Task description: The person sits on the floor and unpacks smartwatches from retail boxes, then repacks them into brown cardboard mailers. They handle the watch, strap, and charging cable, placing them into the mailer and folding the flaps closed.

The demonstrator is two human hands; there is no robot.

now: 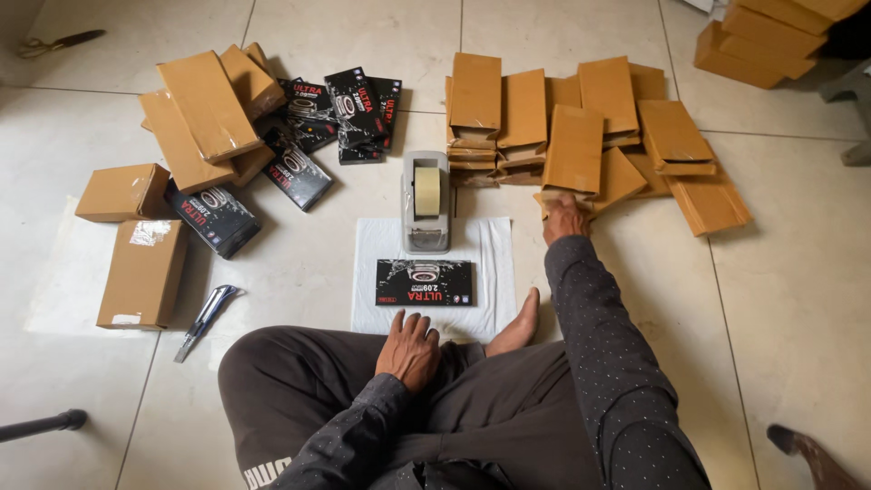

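Note:
I sit cross-legged on a tiled floor. My left hand [410, 347] rests flat on my knee, fingers spread, holding nothing. My right hand [566, 219] reaches forward and grips the lower edge of a flat brown cardboard box [574, 150] that leans at the front of a pile of such boxes [544, 118]. A black product box [425, 282] lies on a white sheet [376, 240] just ahead of my left hand. Behind it stands a grey tape dispenser [426, 200] with a pale roll.
At left lie several black product boxes [340, 113] and sealed brown parcels [143, 272]. A utility knife [207, 318] lies near my left knee. Scissors [59, 43] are at far left. More brown boxes [771, 36] are stacked at top right.

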